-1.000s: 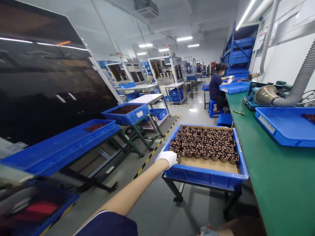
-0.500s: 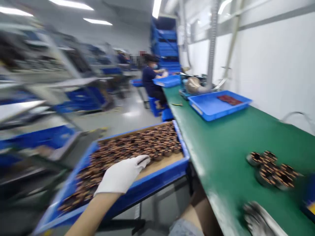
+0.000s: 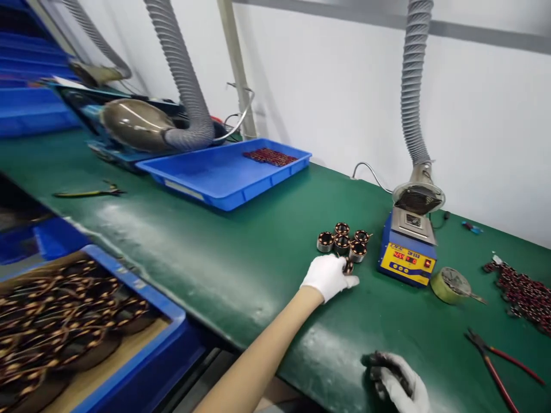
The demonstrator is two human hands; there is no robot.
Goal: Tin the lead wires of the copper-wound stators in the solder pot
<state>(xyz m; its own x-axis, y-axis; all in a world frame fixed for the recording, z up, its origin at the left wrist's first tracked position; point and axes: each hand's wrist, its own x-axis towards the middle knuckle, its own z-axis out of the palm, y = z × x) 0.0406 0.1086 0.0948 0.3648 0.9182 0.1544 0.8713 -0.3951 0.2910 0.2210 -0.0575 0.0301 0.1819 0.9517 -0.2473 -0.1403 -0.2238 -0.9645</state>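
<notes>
My left hand (image 3: pixel 329 277), in a white glove, reaches across the green bench (image 3: pixel 241 252) and is closed on a copper-wound coil (image 3: pixel 348 266) that touches the bench. Just beyond it sits a small cluster of the same coils (image 3: pixel 344 241). My right hand (image 3: pixel 398 381), in a dirty white glove, rests at the bench's near edge with its fingers curled and nothing visible in it. A blue bin (image 3: pixel 142 344) full of coils stands at lower left, below the bench.
A blue and yellow solder station (image 3: pixel 407 255) stands right of the coils under a fume hose (image 3: pixel 413 86). A tape roll (image 3: pixel 450 284), red-handled cutters (image 3: pixel 495 358) and red parts (image 3: pixel 523 292) lie at right. A blue tray (image 3: pixel 219 172) and pliers (image 3: pixel 88 192) lie at left.
My view swung right from the coil bin to the bench. My left hand left the bin and came over to the bench beside the coil cluster, holding a coil.
</notes>
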